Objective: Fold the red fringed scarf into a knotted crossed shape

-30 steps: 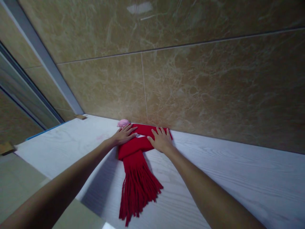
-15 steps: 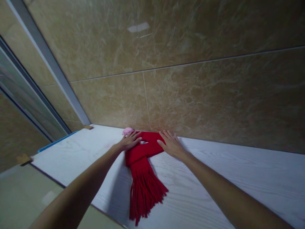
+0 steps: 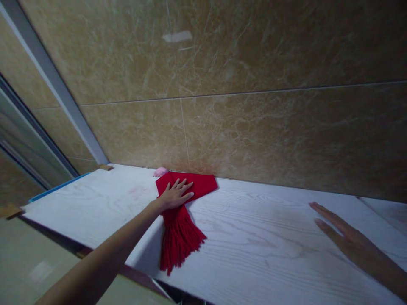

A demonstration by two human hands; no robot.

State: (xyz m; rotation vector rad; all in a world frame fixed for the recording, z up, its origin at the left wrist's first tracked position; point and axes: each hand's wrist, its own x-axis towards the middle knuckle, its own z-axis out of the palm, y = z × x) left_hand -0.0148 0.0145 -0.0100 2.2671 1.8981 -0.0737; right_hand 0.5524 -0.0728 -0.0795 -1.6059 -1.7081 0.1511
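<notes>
A red fringed scarf (image 3: pixel 202 184) lies folded on the white wood-grain tabletop (image 3: pixel 254 228), close against the wall. Its tassels (image 3: pixel 179 243) spread toward the near edge. My left hand (image 3: pixel 175 195) rests flat on the folded part, fingers spread and pressing on the cloth. Well to the right, my right hand (image 3: pixel 337 226) is held over the tabletop, away from the scarf, with thumb and fingers apart and nothing in it. A small pink object (image 3: pixel 160 172) sits beside the scarf's far left corner; its kind is hard to make out.
A brown marbled tile wall (image 3: pixel 254 135) rises behind the table. A grey metal post (image 3: pixel 60 89) stands at the left. Brown corner pieces (image 3: pixel 104 167) sit at the table's left end, near a blue strip (image 3: pixel 60 187). Pale floor (image 3: pixel 41 262) shows at lower left.
My right hand has left the scarf and moved far to the right. My left hand has shifted onto the middle of the scarf, and the gap between its folds no longer shows.
</notes>
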